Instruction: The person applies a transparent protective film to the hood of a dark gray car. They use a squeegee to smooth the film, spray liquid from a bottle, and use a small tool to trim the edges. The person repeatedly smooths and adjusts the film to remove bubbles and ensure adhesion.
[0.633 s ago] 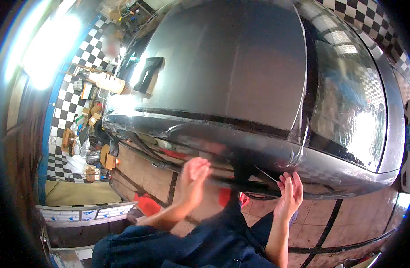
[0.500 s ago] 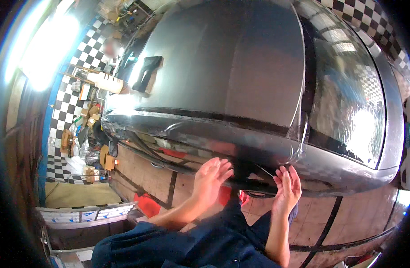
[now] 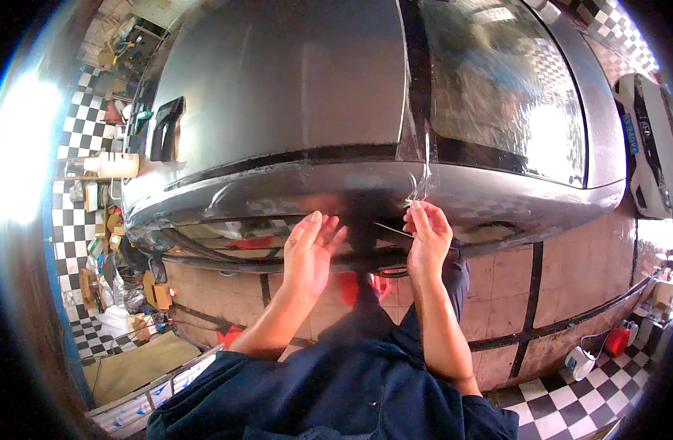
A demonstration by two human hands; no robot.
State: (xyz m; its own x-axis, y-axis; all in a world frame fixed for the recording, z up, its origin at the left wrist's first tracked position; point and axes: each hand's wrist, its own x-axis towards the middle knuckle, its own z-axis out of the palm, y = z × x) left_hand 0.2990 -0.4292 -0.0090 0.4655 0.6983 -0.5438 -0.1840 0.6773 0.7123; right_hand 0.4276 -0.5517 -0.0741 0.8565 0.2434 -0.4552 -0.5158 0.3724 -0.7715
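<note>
A dark grey car panel fills the upper middle, with a glossy film-covered window on its right. A loose strip of clear film hangs from the seam between them, down to my right fingertips. My right hand is closed in a pinch beside the strip's lower end. A thin pale stick-like tool juts left from its grip; its exact kind is unclear. Left of it, my left hand is open by the car's lower side, fingers slightly apart, holding nothing.
A black flat object lies on the panel's left end. A whitish bottle stands beyond it, near cardboard boxes. Another car is at far right. A white jug and red container are at lower right.
The view has shifted to the right, so the car and both hands appear farther left and higher. My right hand stays at the film strip with the thin tool; my left remains open.
</note>
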